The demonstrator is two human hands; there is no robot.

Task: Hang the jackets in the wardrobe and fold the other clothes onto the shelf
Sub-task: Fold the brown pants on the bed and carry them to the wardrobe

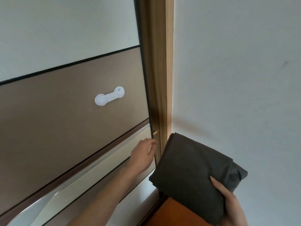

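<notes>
A folded dark grey garment [190,173] is held low at the right, gripped from beneath by my right hand [228,204] with the thumb on top. The wardrobe's sliding door [73,95] with white and brown panels fills the left and is nearly closed against the wooden frame [162,70]. My left hand [143,152] reaches to the door's right edge, with its fingers curled at the narrow gap between door and frame. The wardrobe's inside is hidden.
A white child-safety latch [109,96] sticks to the brown panel. A silver recessed handle strip [81,173] runs across the door. A plain white wall [236,79] stands to the right, and orange-brown flooring [175,214] shows below the garment.
</notes>
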